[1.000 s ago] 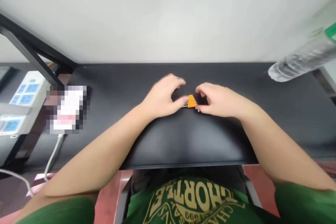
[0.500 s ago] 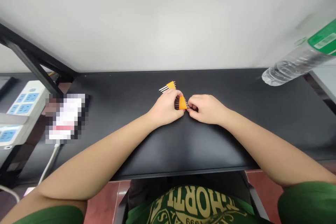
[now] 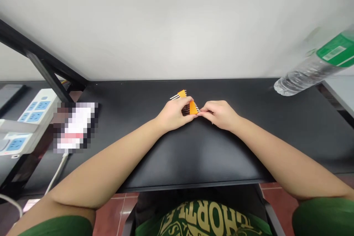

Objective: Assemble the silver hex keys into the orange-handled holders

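My left hand is closed around an orange plastic holder lined with several slim metal keys, which look like hex keys. The thumb and fingers press on its two ends. My right hand touches the near right corner of the holder. Its thumb and forefinger pinch the tip of one metal key there. Just behind the left hand lies a second orange piece with metal rods sticking out to the left; the left hand hides part of it.
Both forearms rest over the black table. A clear water bottle with a green label stands at the back right. To the left are a blurred-out phone on a white cable and a white power strip. A pale wall rises behind.
My right fingers have come together in a pinch at the holder's right corner. The left hand keeps its hold. The whole view has shifted slightly.
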`<state>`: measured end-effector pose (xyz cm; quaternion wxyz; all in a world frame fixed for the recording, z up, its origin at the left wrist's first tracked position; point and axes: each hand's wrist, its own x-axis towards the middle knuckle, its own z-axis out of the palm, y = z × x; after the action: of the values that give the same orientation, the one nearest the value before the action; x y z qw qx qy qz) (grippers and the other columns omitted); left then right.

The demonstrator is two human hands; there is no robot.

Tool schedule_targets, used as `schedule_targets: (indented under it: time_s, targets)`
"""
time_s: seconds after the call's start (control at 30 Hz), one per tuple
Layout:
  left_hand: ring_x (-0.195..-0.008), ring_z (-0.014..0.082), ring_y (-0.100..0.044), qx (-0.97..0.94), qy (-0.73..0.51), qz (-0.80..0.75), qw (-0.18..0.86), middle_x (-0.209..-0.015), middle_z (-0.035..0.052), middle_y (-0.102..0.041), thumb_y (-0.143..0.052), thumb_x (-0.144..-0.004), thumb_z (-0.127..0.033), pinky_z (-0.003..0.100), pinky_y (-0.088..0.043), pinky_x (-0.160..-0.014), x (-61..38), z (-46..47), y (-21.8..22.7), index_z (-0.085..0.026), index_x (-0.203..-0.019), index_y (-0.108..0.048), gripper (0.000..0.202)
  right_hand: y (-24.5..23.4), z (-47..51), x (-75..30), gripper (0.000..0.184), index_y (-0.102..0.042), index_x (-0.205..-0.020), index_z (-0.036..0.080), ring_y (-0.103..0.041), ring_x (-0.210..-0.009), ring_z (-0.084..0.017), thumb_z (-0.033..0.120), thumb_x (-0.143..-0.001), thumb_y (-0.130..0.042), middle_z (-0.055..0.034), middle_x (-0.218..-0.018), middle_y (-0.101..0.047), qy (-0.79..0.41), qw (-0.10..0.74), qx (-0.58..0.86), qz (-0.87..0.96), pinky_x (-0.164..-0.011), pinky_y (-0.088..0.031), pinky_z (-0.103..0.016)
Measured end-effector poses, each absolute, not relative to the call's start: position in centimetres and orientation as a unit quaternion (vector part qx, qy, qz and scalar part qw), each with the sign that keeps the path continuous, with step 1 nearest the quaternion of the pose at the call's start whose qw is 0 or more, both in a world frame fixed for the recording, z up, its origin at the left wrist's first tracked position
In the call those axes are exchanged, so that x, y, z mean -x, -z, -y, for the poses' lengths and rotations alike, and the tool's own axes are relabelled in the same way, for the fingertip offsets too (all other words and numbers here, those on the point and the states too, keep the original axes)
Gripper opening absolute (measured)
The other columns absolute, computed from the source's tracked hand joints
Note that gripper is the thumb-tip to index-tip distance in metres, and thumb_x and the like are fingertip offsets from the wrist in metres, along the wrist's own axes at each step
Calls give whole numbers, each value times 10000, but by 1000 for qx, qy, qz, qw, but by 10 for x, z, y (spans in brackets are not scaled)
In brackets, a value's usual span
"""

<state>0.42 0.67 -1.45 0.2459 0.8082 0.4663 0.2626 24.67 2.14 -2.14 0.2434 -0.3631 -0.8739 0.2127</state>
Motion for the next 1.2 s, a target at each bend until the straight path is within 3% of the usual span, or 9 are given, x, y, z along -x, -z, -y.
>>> schedule_targets:
  time_s: [0.1,0.23,0.33,0.5,0.67,0.9,1.03,1.1,1.2]
  targets:
    - [-778,162,-663,-789,-292,-478,254,-879,-15,-719,-751,-863,-465,304,-558,-775,-6,-3,14,-235,-1049,-638,316,19,-22,-247,266,-658,-864,223,-586,-681,-170,400,-1055,-603,-36,-810,-707,-222,253,363,869,-673,-421,-298]
    - [-789,169,-683,-782,-297,-493,238,-912,-3,-733,-747,-865,-462,311,-570,-785,-7,-1,17,-236,-1071,-648,321,16,-21,-245,280,-622,-861,222,-578,-691,-176,391,-1073,-548,-43,-814,-692,-214,225,364,878,-681,-410,-303]
    - [-875,204,-721,-795,-275,-501,202,-1002,24,-752,-752,-873,-451,330,-575,-821,-6,-3,18,-231,-1129,-654,351,15,-20,-243,292,-607,-827,220,-583,-699,-179,352,-1074,-524,-45,-798,-690,-207,192,372,884,-688,-399,-305]
    - [-1089,280,-737,-823,-215,-506,145,-1160,83,-767,-741,-897,-382,387,-581,-952,3,-11,20,-214,-1284,-649,432,9,-26,-247,207,-591,-753,217,-574,-655,-165,251,-957,-591,-22,-737,-676,-218,158,431,861,-661,-386,-295]
    - [-1201,316,-710,-824,-211,-514,111,-1268,121,-748,-705,-920,-408,440,-570,-1051,12,-17,24,-191,-1462,-592,594,1,-35,-258,254,-554,-670,226,-529,-618,-168,273,-915,-600,-10,-658,-624,-200,72,478,852,-619,-341,-307]
    - [-1141,308,-717,-817,-221,-526,86,-1218,115,-758,-703,-927,-438,428,-566,-1021,11,-20,24,-178,-1385,-633,531,-7,-40,-267,186,-564,-678,224,-516,-597,-163,243,-848,-639,-13,-678,-647,-166,-3,486,858,-603,-308,-314]
    - [-1086,297,-728,-811,-247,-526,72,-1173,101,-765,-727,-914,-450,421,-573,-989,9,-19,25,-189,-1336,-644,503,-14,-36,-267,287,-563,-662,223,-519,-607,-171,360,-905,-631,-18,-671,-637,-163,-45,467,868,-597,-296,-316]
    - [-1074,290,-735,-813,-263,-515,70,-1182,96,-765,-741,-905,-458,416,-580,-982,8,-18,26,-199,-1337,-637,514,-15,-31,-263,351,-563,-660,221,-530,-629,-180,436,-930,-631,-27,-685,-639,-156,-37,444,882,-603,-301,-319]
    - [-1035,284,-746,-820,-283,-493,63,-1159,98,-766,-760,-892,-460,412,-592,-941,3,-14,27,-197,-1299,-643,499,-8,-25,-255,245,-647,-828,215,-586,-722,-195,426,-951,-629,-59,-869,-705,-136,94,434,886,-650,-363,-317]
